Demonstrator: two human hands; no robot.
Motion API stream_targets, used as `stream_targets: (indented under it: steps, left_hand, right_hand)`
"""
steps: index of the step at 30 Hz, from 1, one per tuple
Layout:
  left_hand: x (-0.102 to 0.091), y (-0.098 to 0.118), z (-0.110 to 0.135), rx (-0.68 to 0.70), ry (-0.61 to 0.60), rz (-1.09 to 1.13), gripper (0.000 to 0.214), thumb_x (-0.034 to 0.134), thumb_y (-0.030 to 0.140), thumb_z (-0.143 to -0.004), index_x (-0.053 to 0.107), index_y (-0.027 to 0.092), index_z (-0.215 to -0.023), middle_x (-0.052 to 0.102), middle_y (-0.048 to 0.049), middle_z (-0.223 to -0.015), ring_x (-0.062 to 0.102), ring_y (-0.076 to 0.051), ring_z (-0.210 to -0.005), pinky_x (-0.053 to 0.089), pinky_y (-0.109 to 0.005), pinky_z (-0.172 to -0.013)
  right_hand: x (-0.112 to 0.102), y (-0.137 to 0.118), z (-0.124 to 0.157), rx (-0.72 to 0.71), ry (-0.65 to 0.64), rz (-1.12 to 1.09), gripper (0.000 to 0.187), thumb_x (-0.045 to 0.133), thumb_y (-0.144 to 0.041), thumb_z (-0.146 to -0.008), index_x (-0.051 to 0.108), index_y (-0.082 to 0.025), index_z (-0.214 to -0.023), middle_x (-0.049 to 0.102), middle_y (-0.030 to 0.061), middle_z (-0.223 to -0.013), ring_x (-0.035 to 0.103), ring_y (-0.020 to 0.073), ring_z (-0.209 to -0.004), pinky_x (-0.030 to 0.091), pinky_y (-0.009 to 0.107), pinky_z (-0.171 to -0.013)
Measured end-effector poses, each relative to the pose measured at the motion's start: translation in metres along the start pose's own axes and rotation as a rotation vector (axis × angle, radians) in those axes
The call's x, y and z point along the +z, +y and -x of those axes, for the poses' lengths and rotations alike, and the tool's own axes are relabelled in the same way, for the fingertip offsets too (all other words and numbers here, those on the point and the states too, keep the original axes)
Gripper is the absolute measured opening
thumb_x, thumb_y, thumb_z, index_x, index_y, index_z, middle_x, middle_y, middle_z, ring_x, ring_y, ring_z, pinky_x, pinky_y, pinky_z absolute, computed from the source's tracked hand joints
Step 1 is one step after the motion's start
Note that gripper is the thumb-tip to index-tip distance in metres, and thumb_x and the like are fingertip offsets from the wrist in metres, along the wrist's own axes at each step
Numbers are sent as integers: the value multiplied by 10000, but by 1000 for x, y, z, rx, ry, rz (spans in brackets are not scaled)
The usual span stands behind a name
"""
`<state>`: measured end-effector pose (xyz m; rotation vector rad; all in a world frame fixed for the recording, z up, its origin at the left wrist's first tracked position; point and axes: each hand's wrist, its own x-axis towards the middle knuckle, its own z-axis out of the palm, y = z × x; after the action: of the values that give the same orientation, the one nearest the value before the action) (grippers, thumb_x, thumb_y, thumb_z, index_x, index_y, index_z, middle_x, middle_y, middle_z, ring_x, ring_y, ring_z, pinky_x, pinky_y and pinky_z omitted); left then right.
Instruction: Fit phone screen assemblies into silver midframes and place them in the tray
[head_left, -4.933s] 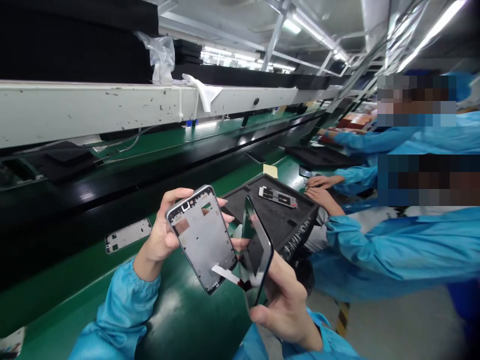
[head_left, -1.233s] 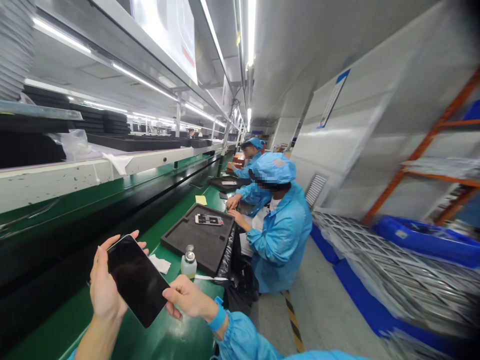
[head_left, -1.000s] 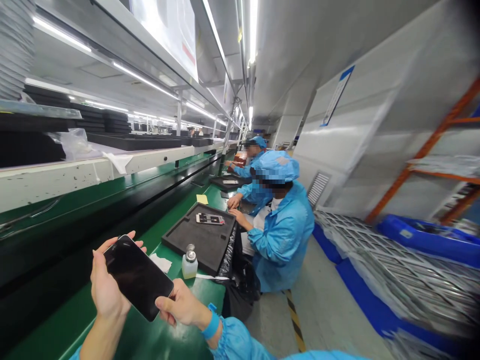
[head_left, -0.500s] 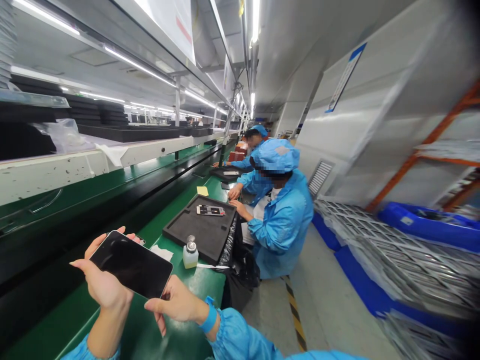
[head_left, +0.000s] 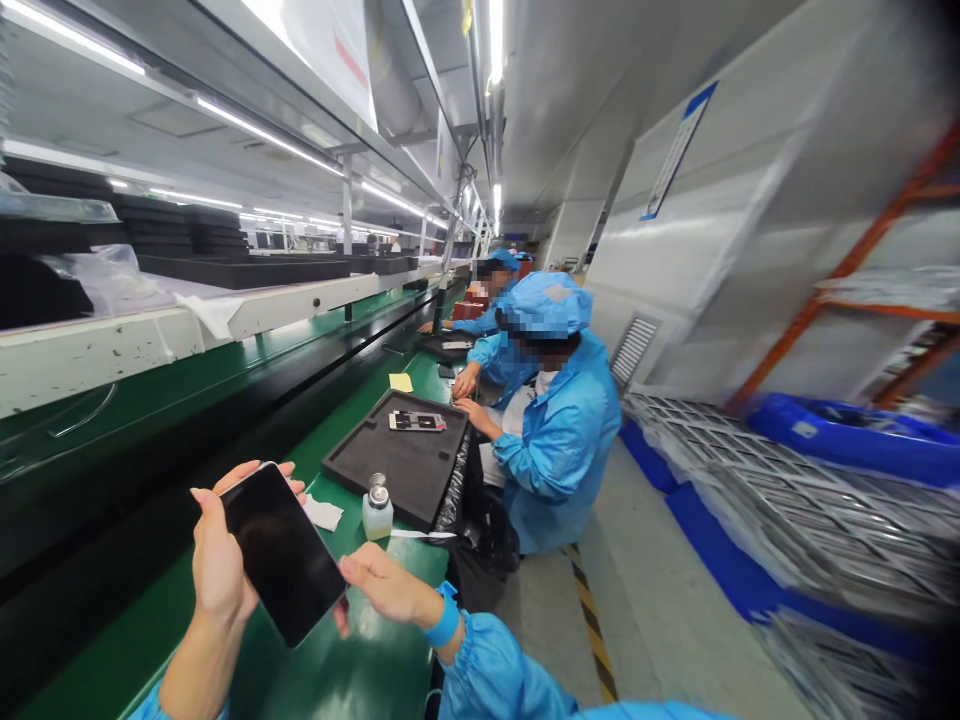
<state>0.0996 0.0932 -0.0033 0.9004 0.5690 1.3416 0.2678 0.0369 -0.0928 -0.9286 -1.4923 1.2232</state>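
Observation:
A smartphone [head_left: 283, 555] with a dark, blank screen is held tilted above the green bench. My left hand [head_left: 220, 565] wraps its left and upper edges, thumb at the side and fingertips showing past the top. At the lower right edge, my right hand [head_left: 386, 582] pinches the phone, thumb on the rim and a finger showing below. A blue band circles my right wrist. Just beyond the phone lies a crumpled white wipe [head_left: 322, 514], and a pump bottle [head_left: 377, 508] with a metal top stands to its right.
A black foam tray [head_left: 397, 470] carries an opened phone part [head_left: 417, 422]. Behind it lies a yellow note [head_left: 400, 382]. A co-worker [head_left: 559, 420] in blue sits at the right of the bench, another further back. A shelf edge [head_left: 150, 340] runs along the left.
The phone has turned clockwise to a steeper angle and shifted slightly right. Both my hands have moved right with it, and the right thumb now sits higher on its edge.

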Motion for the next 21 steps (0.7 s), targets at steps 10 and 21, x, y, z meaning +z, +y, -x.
stream_targets:
  steps: [10, 21]
  left_hand:
    - [16, -43, 21, -246, -390, -238, 542, 723, 773, -869, 864, 261, -976, 774, -114, -699, 829, -418, -834, 698, -491, -700]
    - [2, -53, -3, -379, -192, -57, 405, 625, 638, -993, 815, 294, -1089, 849, -121, -1064, 834, -318, -786, 716, -430, -723]
  right_hand:
    - [-20, -15, -5, -111, 212, -32, 945, 439, -969, -912, 772, -119, -1159, 506, -37, -621, 388, 76, -445, 347, 198, -411]
    - [-69, 20, 10, -200, 444, -150, 910, 546, -1008, -811, 827, -173, -1040, 774, 117, -912, 717, 213, -715, 576, 330, -636]
